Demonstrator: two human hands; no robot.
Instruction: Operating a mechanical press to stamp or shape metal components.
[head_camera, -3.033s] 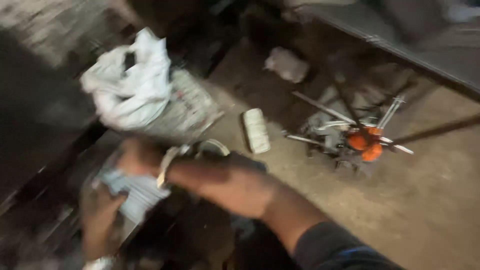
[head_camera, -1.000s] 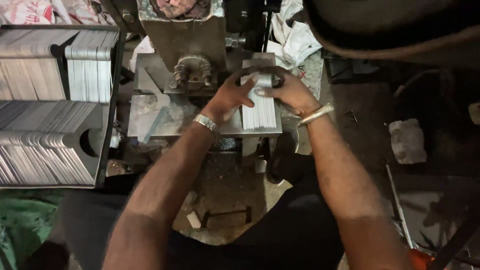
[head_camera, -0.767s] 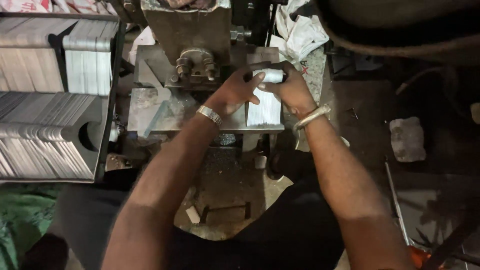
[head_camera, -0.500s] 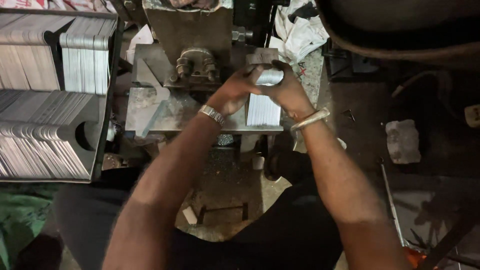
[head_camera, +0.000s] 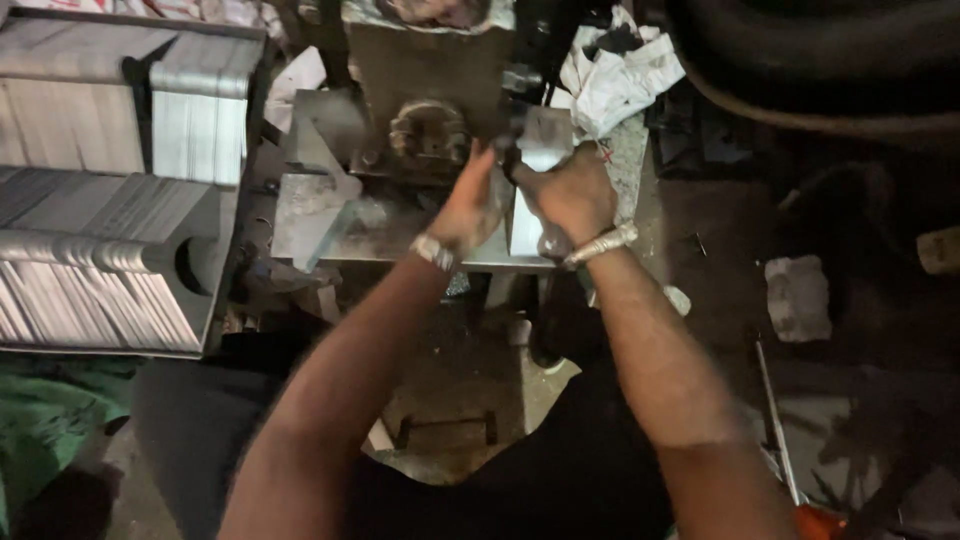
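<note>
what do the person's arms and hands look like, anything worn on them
Both forearms are bare, with no sleeves showing and no gloves. The left hand has a silvery metal band at the wrist. The right hand has a similar pale metallic bangle at its wrist. No rings can be made out.
</note>
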